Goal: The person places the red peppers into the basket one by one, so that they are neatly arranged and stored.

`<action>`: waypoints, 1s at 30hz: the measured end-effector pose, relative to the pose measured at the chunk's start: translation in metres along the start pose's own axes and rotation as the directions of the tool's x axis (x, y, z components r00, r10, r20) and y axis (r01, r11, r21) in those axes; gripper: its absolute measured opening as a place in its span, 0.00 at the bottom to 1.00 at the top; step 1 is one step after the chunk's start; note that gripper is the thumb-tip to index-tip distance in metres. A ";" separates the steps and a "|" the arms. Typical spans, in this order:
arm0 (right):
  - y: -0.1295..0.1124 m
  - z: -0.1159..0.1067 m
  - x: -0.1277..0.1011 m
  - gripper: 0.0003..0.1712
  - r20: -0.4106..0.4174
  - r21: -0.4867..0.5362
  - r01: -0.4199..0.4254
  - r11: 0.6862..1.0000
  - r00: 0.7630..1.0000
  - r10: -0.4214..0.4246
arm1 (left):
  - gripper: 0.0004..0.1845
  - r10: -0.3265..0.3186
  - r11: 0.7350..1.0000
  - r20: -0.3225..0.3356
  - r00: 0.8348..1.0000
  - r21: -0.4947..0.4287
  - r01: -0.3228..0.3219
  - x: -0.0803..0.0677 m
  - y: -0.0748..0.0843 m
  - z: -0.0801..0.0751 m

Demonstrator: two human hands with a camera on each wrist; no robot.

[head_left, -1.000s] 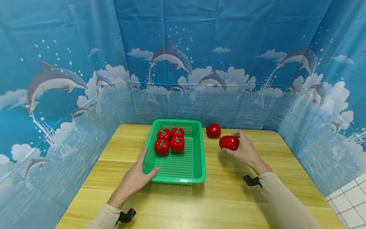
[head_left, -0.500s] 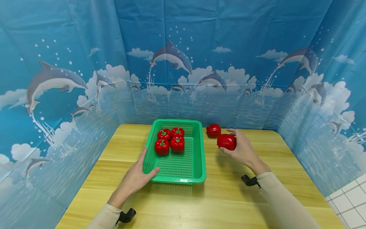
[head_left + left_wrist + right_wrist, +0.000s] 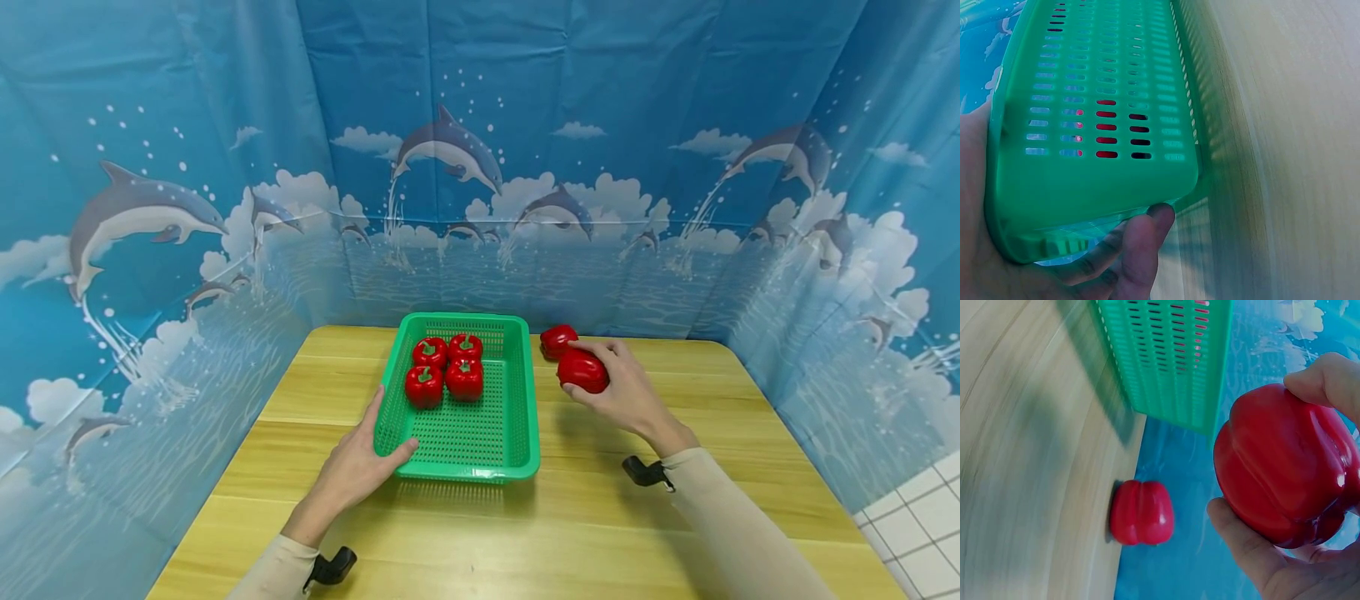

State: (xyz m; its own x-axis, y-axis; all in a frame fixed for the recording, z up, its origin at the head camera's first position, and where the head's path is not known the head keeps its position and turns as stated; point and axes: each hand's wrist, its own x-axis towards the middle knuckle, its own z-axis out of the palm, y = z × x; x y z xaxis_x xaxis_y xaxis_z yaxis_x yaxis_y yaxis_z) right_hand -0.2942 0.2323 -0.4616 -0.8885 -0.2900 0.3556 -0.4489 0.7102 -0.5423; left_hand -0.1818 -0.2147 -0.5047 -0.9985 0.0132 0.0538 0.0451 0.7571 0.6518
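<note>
My left hand (image 3: 356, 467) grips the near left corner of a green perforated plastic basket (image 3: 480, 473), thumb over the rim. In the left wrist view, fingers (image 3: 1139, 250) curl beneath the basket's end. Several red bell peppers (image 3: 465, 380) stand in its far left part, stems up. To the right of the basket, my right hand (image 3: 628, 396) holds another red bell pepper (image 3: 582, 372) on its side above the table, between thumb and fingers, as the right wrist view also shows. A further red bell pepper (image 3: 557, 340) lies on the table just behind it, partly overlapped in the head view.
The wooden table (image 3: 600, 525) has rounded far corners. A blue dolphin-print curtain (image 3: 480, 267) hangs around its back and sides. White tiles (image 3: 918, 512) show at the lower right. A black wrist mount (image 3: 647, 472) sits on the right wrist, another (image 3: 332, 567) on the left.
My right hand has carried the bell pepper leftward, closer to the basket and the pepper on the table. The left hand, the basket and its peppers have stayed put.
</note>
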 end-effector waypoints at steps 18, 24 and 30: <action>-0.030 0.009 0.011 0.41 0.004 0.001 0.052 0.999 0.999 -0.052 | 0.60 0.000 1.000 0.002 1.000 -0.002 0.000 0.000 0.000 0.000; -0.043 0.012 0.016 0.40 0.015 0.047 0.071 0.996 0.997 -0.071 | 0.60 -0.002 1.000 0.004 1.000 -0.002 0.002 0.000 0.000 0.000; -0.054 0.016 0.022 0.40 0.028 0.052 0.083 0.995 0.996 -0.084 | 0.61 -0.005 1.000 0.004 1.000 -0.003 0.005 0.000 0.000 0.000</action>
State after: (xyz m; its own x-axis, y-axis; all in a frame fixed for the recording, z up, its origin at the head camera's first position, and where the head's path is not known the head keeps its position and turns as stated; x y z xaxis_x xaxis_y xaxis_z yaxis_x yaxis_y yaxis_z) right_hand -0.2912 0.1770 -0.4364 -0.8497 -0.3665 0.3790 -0.5253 0.6495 -0.5497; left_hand -0.1823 -0.2144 -0.5051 -0.9988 0.0117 0.0474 0.0399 0.7553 0.6541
